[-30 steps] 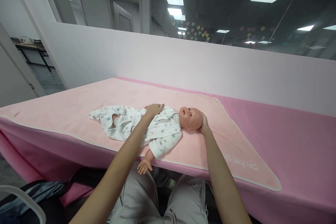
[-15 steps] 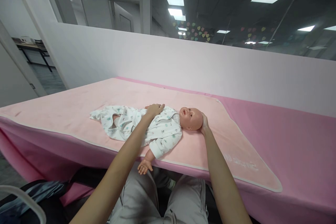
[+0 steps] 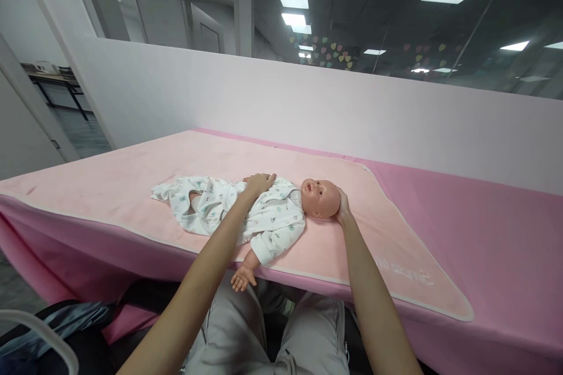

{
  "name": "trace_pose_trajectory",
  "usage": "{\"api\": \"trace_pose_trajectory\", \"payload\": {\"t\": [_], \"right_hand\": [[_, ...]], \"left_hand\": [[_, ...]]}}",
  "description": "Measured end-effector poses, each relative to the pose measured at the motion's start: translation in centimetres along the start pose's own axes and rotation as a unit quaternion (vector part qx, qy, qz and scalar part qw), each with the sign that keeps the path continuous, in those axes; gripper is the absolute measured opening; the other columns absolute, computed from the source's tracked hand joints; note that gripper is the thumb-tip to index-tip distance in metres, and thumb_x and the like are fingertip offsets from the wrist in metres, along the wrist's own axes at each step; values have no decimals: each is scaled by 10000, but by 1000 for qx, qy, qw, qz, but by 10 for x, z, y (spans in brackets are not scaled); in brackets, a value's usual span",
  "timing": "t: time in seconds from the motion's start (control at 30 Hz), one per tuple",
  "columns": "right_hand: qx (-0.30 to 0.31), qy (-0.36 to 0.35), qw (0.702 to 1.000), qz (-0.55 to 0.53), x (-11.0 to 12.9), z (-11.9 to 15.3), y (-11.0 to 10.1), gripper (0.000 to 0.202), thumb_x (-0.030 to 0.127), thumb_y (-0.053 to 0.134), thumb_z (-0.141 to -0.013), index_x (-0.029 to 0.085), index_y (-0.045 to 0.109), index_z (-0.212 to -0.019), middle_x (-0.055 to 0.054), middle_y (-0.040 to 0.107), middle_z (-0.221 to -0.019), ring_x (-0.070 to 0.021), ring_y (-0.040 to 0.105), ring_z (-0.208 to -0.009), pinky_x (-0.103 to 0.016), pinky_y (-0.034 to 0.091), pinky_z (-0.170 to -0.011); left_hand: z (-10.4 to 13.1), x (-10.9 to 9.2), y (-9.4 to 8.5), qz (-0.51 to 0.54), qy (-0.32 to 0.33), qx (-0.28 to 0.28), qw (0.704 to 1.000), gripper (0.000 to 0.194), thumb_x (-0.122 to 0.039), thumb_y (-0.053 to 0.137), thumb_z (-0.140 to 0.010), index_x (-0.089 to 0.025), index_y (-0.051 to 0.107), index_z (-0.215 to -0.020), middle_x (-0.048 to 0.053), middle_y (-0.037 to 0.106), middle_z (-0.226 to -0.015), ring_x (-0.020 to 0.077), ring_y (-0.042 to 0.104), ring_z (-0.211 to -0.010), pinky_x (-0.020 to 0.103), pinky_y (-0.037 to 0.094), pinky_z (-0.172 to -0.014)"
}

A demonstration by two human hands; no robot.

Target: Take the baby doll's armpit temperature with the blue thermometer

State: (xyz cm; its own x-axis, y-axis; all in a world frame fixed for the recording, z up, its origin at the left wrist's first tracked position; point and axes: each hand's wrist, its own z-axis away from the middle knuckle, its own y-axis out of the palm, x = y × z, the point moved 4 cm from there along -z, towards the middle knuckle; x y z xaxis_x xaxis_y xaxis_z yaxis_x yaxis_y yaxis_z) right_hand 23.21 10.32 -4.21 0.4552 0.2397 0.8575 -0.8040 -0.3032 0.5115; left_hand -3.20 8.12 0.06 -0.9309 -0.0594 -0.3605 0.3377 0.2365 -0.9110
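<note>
A baby doll in a white patterned suit lies on its back on a light pink blanket, head to the right. My left hand rests flat on the doll's chest, fingers spread. My right hand cups the back of the doll's head from the right side. One bare doll arm hangs over the near edge of the table.
The blanket covers a long table with a darker pink cover. A white partition wall with glass above runs behind it. My grey-trousered legs are under the near edge; a dark bag lies at lower left.
</note>
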Motion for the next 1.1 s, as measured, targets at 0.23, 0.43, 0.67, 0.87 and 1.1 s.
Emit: {"api": "trace_pose_trajectory", "payload": {"t": [0.23, 0.43, 0.67, 0.87, 1.1], "right_hand": [[2, 9, 1000, -8, -1, -2, -3, 450, 484, 414, -779, 181, 649, -1015, -67, 681, -1043, -278, 611, -1011, -425, 470, -914], [5, 16, 1000, -15, -1, -2, -3, 445, 472, 397, -790, 183, 645, -1021, -67, 679, -1048, -278, 611, -1010, -435, 468, -915], [3, 14, 1000, -15, -1, -1, -2, 427, 454, 414, -786, 176, 646, -1012, -71, 684, -1031, -275, 619, -992, -431, 471, -909], [-1, 16, 1000, -16, -2, -3, -3, 440, 463, 404, -794, 175, 640, -1029, -72, 682, -1038, -280, 615, -1001, -440, 462, -920], [7, 15, 1000, -20, -1, -2, -2, 437, 461, 405, -797, 174, 639, -1030, -77, 681, -1038, -278, 618, -996, -447, 460, -920]], "left_hand": [[0, 0, 0, 0, 2, -1, 1000, 566, -510, 189, -844, -192, 657, -822, 93, 688, -878, 280, 600, -859, 400, 403, -798], [1, -1, 0, -2, -1, 0, 1000, 565, -506, 191, -845, -197, 663, -877, 96, 688, -914, 280, 601, -878, 395, 408, -797], [-1, -1, 0, -8, -4, 2, 1000, 574, -508, 195, -845, -189, 669, -890, 109, 687, -933, 296, 597, -916, 411, 406, -811], [-1, 0, 1, -10, -2, 3, 1000, 571, -507, 192, -847, -190, 667, -865, 97, 692, -898, 281, 605, -890, 402, 407, -813], [-1, 0, 1, -12, -4, 1, 1000, 571, -510, 192, -846, -191, 664, -859, 98, 690, -906, 285, 602, -891, 405, 402, -814]]}}
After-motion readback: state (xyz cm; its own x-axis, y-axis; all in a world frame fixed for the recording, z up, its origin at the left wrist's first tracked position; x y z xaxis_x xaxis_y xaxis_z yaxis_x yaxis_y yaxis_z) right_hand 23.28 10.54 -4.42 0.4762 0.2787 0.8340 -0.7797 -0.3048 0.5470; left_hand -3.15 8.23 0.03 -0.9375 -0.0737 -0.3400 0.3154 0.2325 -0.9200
